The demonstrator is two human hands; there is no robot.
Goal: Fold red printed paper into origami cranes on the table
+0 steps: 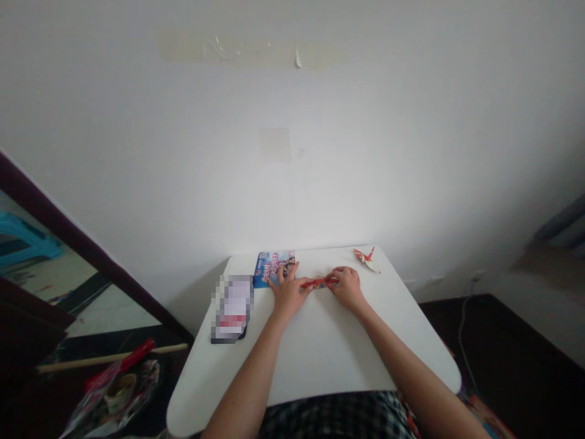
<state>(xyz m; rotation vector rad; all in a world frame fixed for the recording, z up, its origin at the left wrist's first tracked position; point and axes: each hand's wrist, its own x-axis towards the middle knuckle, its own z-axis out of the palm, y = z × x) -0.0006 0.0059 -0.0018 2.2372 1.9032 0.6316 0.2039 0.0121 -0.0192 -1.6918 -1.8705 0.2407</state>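
Note:
A narrow red, patterned piece of folded paper (319, 283) lies low over the white table (320, 341), between my two hands. My left hand (289, 297) has its thumb side at the paper's left end, which it seems to pinch; its other fingers spread toward a blue printed leaflet (264, 268). The paper's right end is in the closed fingers of my right hand (348, 289). Both hands partly cover the paper, so its full shape is hidden. A folded red-and-white paper bird (365, 258) stands beyond my right hand, near the table's back right corner.
A phone (233, 308), blurred by pixelation, lies at the table's left. The table's back edge is close to a white wall (292, 195). A mirror with a dark frame (91, 245) leans at left. A plastic bag (121, 390) sits on the floor, and a cable (462, 329) runs at right.

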